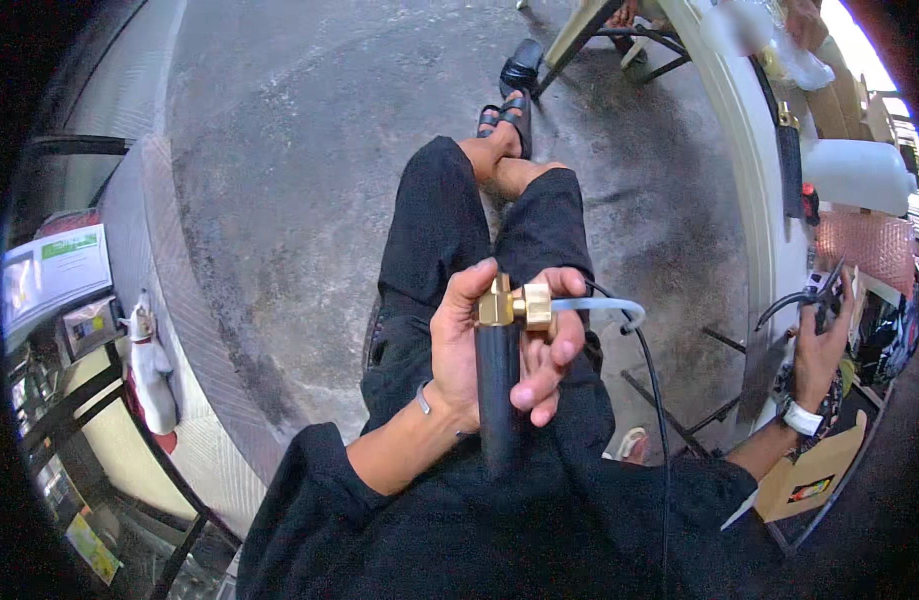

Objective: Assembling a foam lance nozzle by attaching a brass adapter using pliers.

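Left hand (454,345) wraps black tube (497,390), brass fitting (497,305) atop; right hand (818,352) grips black tool (827,303).

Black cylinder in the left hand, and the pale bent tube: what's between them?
In the head view, a brass fitting lies between: its block at the upper end of the black cylinder, then a brass nut with the pale tube coming out.

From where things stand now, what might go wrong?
The pale tube curves tightly beyond the brass fitting, so it might kink. The thin black cord hangs near it and could snag. The black cylinder might slip from the left hand, since the right hand is off at a black tool.
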Tool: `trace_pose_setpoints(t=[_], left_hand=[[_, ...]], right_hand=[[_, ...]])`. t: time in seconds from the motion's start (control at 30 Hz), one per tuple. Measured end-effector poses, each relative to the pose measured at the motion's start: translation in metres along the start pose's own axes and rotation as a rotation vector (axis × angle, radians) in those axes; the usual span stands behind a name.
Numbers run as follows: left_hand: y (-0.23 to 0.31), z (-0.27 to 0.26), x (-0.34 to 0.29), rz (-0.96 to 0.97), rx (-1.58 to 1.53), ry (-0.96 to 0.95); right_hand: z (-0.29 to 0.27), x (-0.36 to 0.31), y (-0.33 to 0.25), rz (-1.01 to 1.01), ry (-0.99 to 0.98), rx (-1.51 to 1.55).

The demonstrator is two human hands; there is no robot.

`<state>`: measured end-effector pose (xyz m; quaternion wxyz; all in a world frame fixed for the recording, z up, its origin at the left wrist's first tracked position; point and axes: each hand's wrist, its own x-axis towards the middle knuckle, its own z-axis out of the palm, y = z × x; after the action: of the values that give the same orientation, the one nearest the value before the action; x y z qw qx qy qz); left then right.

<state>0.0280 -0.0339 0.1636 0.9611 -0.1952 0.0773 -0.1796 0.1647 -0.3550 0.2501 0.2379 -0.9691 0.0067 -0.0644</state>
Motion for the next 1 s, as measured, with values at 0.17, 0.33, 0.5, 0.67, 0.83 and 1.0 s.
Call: trace_pose_setpoints(t=[0.17,0.33,0.5,0.67,0.83,1.0], left_hand=[[-0.003,-0.005,-0.012,-0.051,0.097,-0.036],[-0.003,-0.007,-0.014,-0.117,0.199,-0.025],[-0.007,0.000,-0.014,-0.102,0.262,0.018],[-0.013,0.000,-0.010,-0.019,0.202,0.092],[-0.012,-0.026,-0.012,-0.044,0.006,-0.275],[-0.013,-0.032,-0.011,-0.072,0.058,-0.411]], right_hand=[[-0.003,0.023,0.035,-0.014,-0.109,-0.100],[0.003,0.039,0.061,-0.224,-0.078,-0.351],[0.019,0.033,0.060,-0.215,-0.039,-0.393],[0.009,-0.006,0.004,-0.214,0.117,-0.127],[0.033,-0.085,-0.087,-0.424,-0.293,0.650],[0.072,-0.107,-0.125,-0.764,-0.451,0.637]])
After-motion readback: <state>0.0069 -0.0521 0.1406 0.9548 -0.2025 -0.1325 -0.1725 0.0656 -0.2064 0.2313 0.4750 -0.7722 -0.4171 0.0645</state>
